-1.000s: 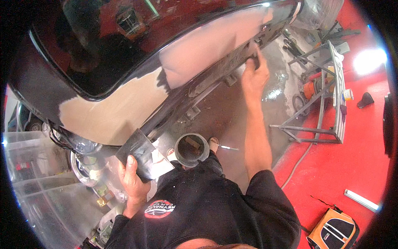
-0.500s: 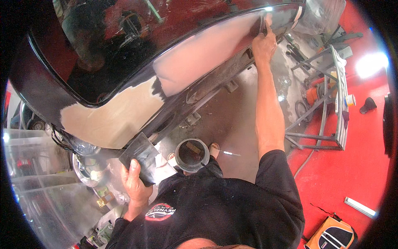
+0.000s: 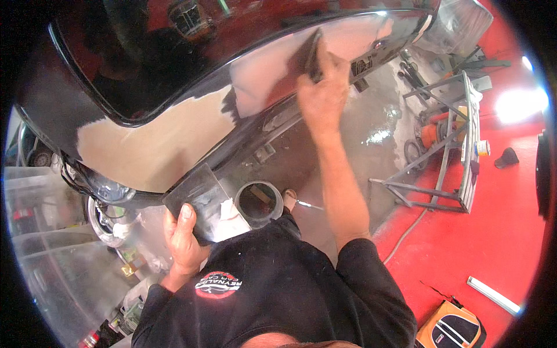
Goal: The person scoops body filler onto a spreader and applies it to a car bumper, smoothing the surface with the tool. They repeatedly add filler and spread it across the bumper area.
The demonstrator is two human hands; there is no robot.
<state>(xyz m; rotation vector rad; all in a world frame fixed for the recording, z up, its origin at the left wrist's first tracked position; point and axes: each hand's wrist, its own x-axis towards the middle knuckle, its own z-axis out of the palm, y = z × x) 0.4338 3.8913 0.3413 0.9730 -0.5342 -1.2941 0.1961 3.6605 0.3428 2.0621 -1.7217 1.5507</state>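
My right hand (image 3: 325, 98) holds a thin dark piece (image 3: 314, 55), too indistinct to name, against the pink patch (image 3: 261, 75) on the black car's body panel (image 3: 61, 119). A sanded beige patch (image 3: 151, 139) lies farther left along the same panel, below the glossy window area. At lower left, my left hand (image 3: 185, 238) is closed on a dark flat rectangular sheet (image 3: 194, 191), with a white piece (image 3: 229, 220) at its lower right. Beneath, a round bucket (image 3: 258, 203) with a small brownish thing inside stands by my foot (image 3: 290, 197), partly hidden by the sheet.
At right are a metal stand (image 3: 467, 145) with orange equipment (image 3: 432, 133), a hose (image 3: 400, 240) on red flooring, a light tube (image 3: 493, 296) and an orange-black bag (image 3: 449, 325). Plastic-covered items (image 3: 58, 249) fill the left side.
My right hand went up and right to the panel's far end, then came back down-left onto the pink patch with the dark piece. My left hand still holds the sheet.
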